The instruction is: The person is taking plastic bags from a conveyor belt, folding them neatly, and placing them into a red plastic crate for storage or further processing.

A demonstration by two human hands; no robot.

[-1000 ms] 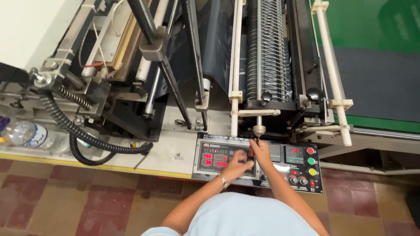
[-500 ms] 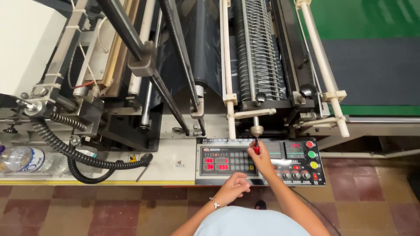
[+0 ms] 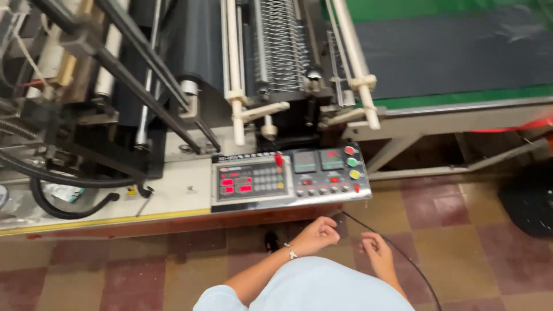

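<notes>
My left hand (image 3: 315,234) hangs below the machine's control panel (image 3: 288,178), fingers curled loosely, a thin bracelet at the wrist, holding nothing. My right hand (image 3: 377,251) is lower and to the right, fingers half open, also holding nothing. Both hands are off the panel, over the checkered floor. The panel has red digit displays, a grey keypad, a row of small knobs, and red, green and yellow round buttons (image 3: 351,162) at its right end. A thin black cable (image 3: 403,256) runs on the floor just past my right hand.
A big bag-making machine fills the upper view: black film roll (image 3: 199,43), white rods (image 3: 233,86), a ribbed roller (image 3: 282,40). A conveyor belt (image 3: 455,52) with a green edge runs right. Black hoses (image 3: 63,184) hang at the left. A dark mat (image 3: 530,201) lies at the right.
Both hands have come off the control panel and dropped towards my body. The view has shifted right, so the panel now sits further left and more floor shows.
</notes>
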